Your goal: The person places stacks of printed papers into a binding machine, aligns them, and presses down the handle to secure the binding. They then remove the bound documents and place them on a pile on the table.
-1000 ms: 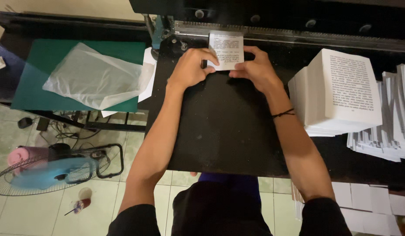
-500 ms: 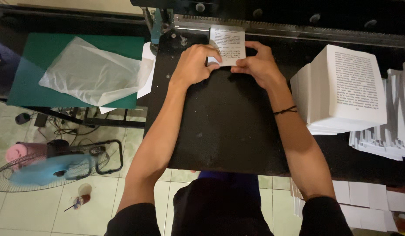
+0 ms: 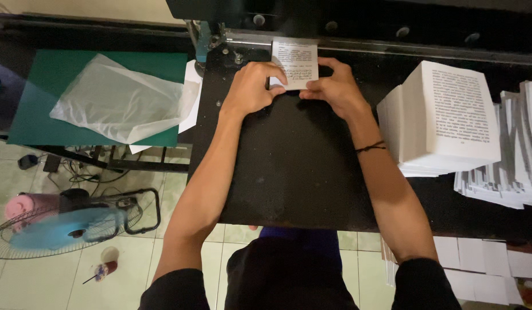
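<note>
Hands (image 3: 294, 89) on black machine bed (image 3: 300, 166)

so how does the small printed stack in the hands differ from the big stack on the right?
The small printed stack is thin, lies flat on the black bed and is held by both hands. The big stack is far thicker and larger, leans tilted, and is untouched. Both are white printed pages.

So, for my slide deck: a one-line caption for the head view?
Both hands press a small printed sheet against a black machine bed.
</note>
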